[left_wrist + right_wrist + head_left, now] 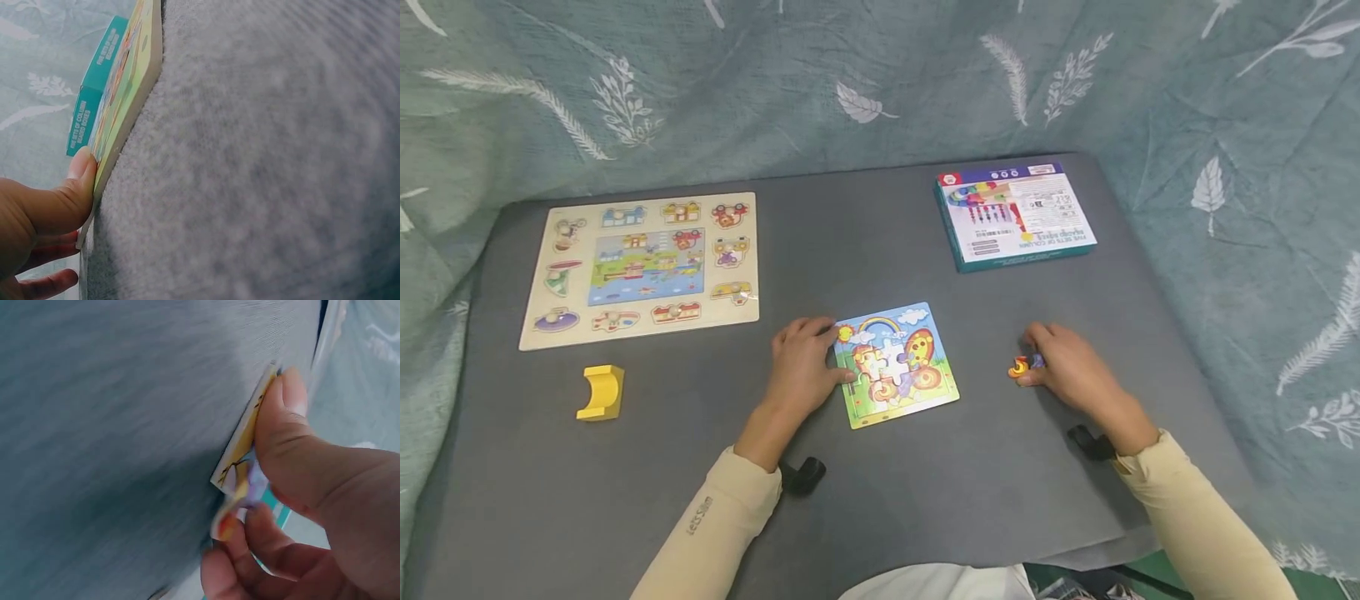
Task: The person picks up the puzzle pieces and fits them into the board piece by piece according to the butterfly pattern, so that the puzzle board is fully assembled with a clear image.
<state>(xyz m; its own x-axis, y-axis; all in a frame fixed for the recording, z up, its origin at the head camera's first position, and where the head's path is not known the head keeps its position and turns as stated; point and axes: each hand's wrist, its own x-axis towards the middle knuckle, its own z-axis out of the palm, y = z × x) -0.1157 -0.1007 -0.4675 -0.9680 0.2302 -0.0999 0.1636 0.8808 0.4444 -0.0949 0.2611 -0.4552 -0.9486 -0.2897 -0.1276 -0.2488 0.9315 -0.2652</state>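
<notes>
A square jigsaw puzzle board (902,365) with a rainbow and a butterfly lies mid-table, with a pale piece-shaped gap at its middle. My left hand (805,364) holds the board by its left side; its thumb (80,169) lies on the edge in the left wrist view. To the right of the board, my right hand (1071,367) pinches a small jigsaw piece (1018,367) coloured orange and purple, just over the table. In the right wrist view a flat yellow-faced piece (240,447) shows under the thumb. The fingers partly hide these pieces.
A wooden peg puzzle board (647,331) with vehicle shapes lies at the back left. In front of it stands a yellow arched block (610,393). A boxed bead set (1030,258) rests at the back right. A leaf-patterned curtain (850,67) hangs behind the grey table (925,492).
</notes>
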